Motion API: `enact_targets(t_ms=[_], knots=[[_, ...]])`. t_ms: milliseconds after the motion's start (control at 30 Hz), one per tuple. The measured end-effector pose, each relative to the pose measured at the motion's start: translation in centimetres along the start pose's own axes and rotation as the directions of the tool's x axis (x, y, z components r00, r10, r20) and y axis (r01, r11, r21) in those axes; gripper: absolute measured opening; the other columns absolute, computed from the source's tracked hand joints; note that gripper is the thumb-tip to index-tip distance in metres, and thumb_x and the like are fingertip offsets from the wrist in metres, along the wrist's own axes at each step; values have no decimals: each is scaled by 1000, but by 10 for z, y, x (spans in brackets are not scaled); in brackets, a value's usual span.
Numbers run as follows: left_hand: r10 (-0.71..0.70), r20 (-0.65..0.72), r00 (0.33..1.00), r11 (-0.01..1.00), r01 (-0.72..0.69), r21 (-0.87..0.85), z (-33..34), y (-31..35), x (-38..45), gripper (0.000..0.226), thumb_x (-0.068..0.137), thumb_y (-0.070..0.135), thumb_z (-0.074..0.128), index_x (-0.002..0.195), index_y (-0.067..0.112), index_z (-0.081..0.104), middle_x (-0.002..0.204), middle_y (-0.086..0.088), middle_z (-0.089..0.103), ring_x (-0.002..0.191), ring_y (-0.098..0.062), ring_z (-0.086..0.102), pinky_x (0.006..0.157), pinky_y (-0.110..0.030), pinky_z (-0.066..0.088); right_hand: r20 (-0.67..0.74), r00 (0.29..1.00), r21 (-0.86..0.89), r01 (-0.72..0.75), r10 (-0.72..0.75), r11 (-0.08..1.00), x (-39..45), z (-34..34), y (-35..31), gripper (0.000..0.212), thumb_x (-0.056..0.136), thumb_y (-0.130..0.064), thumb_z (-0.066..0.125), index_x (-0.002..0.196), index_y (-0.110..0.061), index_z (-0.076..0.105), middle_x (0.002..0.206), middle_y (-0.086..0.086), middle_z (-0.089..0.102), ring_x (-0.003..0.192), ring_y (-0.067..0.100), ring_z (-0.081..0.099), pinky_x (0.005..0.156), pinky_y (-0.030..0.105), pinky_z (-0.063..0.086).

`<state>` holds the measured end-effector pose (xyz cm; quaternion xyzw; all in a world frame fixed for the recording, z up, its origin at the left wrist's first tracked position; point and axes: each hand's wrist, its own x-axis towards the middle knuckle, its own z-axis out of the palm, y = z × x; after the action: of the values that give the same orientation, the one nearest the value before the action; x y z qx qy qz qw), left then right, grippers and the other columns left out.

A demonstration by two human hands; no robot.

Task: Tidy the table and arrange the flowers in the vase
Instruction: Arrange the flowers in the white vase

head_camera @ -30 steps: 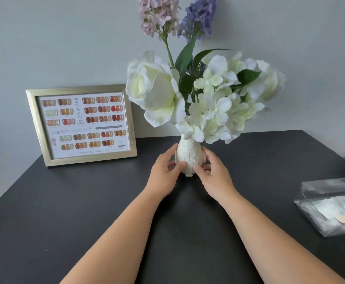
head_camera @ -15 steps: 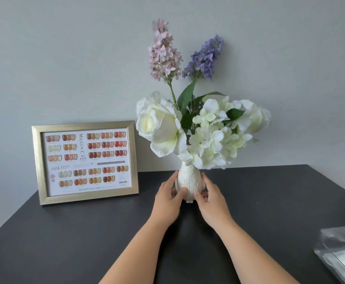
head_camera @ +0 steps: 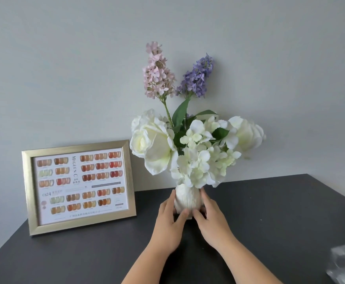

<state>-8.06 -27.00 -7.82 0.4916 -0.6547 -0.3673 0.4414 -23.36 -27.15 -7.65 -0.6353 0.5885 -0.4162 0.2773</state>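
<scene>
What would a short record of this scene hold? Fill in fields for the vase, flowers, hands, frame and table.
vase: white ribbed vase, upright on the table
flowers: white blooms, pink spray, purple spray, all in the vase
left hand: grip on vase's left side
right hand: grip on vase's right side
frame: gold picture frame, left of vase, against the wall
table: dark table

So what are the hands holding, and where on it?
Both the left hand and right hand cup the white vase around its lower belly.

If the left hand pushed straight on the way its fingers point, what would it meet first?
The left hand is already against the white vase, so that comes first; past it looks like bare table, then wall, though depth is unclear.
</scene>
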Motion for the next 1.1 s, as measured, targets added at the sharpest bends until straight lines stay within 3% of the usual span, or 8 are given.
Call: enact_targets(t_ms=[267, 400, 500, 633, 700, 767, 900, 1100], knots=[[1, -60, 998, 1000, 0, 21, 3, 5, -17, 66, 96, 34, 58, 148, 46, 19, 136, 23, 30, 115, 7, 47, 101, -18, 33, -94, 996, 47, 4, 0, 999, -13, -8, 4, 68, 93, -20, 56, 149, -37, 20, 143, -9, 33, 112, 1, 47, 93, 20, 40], [11, -238, 971, 995, -33, -90, -8, 25, -24, 61, 96, 27, 61, 145, 44, 29, 145, 15, 36, 127, -4, 46, 103, -24, 39, -355, 933, 148, 119, -60, 982, -33, -21, -12, 63, 88, -3, 59, 131, -42, 34, 131, -7, 40, 106, 4, 52, 97, 29, 46], [99, -438, 893, 969, -188, -163, -33, 59, -24, 59, 95, 20, 61, 142, 43, 34, 143, 23, 40, 128, -3, 47, 110, -37, 42, -649, 666, -33, 459, -369, 888, -45, -41, -45, 65, 74, 4, 70, 125, -21, 40, 133, 6, 37, 104, 26, 53, 87, 31, 46], [326, -521, 789, 898, -431, -90, -67, 105, -22, 80, 85, 31, 72, 147, 47, 23, 150, 28, 29, 132, 2, 43, 108, -34, 40, -623, 342, -364, 669, -704, 648, -49, -64, -102, 72, 67, -20, 79, 124, -14, 36, 136, 31, 29, 126, 36, 36, 100, 39, 38], [444, -490, 750, 867, -497, 25, -76, 123, -22, 91, 79, 35, 76, 148, 52, 18, 151, 26, 23, 137, -2, 38, 106, -32, 38, -532, 357, -463, 637, -768, 617, -48, -71, -126, 77, 68, -32, 80, 129, -24, 35, 144, 26, 22, 138, 36, 24, 108, 46, 29], [536, -429, 727, 836, -529, 149, -80, 134, -20, 91, 78, 37, 75, 149, 50, 20, 155, 18, 17, 144, -13, 30, 107, -37, 39, -383, 449, -581, 562, -808, 588, -42, -79, -144, 76, 66, -37, 79, 131, -32, 41, 149, 19, 20, 141, 32, 21, 110, 45, 23], [580, -379, 721, 815, -507, 281, -80, 142, -12, 78, 81, 26, 79, 145, 40, 37, 157, 12, 15, 147, -13, 22, 107, -55, 42, -243, 597, -581, 542, -765, 607, -25, -105, -173, 63, 61, -18, 80, 120, -25, 61, 137, 13, 43, 115, 33, 49, 93, 44, 45], [566, -471, 677, 820, -520, 239, -80, 138, -12, 56, 84, 22, 76, 132, 35, 51, 147, 11, 32, 138, -8, 36, 96, -31, 50, -181, 764, -448, 497, -620, 743, 10, -148, -212, 48, 68, -24, 78, 114, -31, 63, 109, -7, 47, 91, 16, 56, 74, 26, 42]])
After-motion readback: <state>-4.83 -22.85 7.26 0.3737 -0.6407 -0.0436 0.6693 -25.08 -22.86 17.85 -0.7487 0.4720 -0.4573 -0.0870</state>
